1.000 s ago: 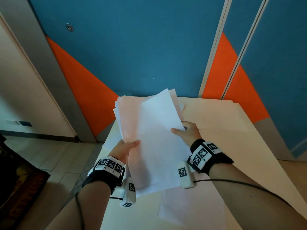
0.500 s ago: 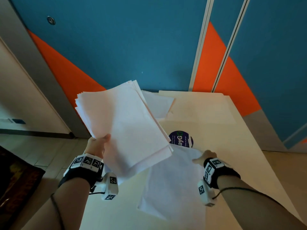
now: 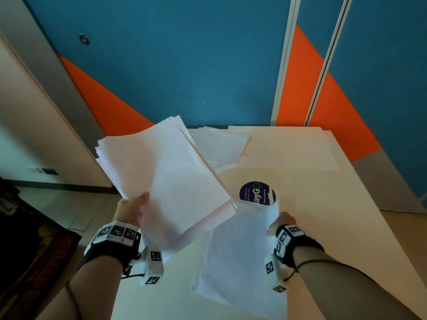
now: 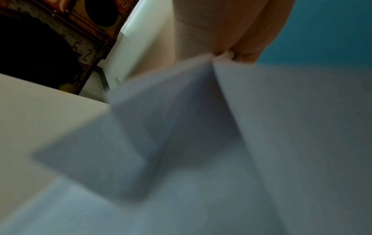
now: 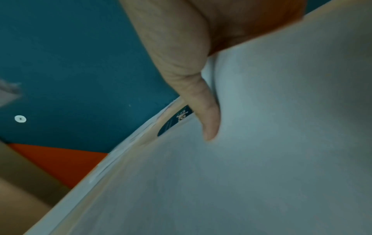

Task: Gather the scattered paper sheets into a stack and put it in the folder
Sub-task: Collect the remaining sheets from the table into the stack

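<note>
My left hand (image 3: 131, 209) grips a thick stack of white sheets (image 3: 166, 176) by its near-left corner, raised and tilted over the table's left side. The left wrist view shows only the blurred underside of the stack (image 4: 201, 151). A loose white sheet (image 3: 240, 262) lies on the table near me. My right hand (image 3: 280, 221) pinches its far right edge, which is curled up, with the thumb (image 5: 209, 114) on top of the sheet (image 5: 261, 151). More loose sheets (image 3: 219, 146) lie at the back, beside a cream folder (image 3: 288, 148).
The cream table (image 3: 335, 215) runs to a blue and orange wall (image 3: 184, 65). A round purple sticker (image 3: 255, 192) sits on the table just beyond the loose sheet. Tiled floor (image 3: 76, 211) and a dark object lie to the left.
My right hand let go of the stack, dropped to the loose sheet on the table and lifted its edge. My left hand swung the stack to the left.
</note>
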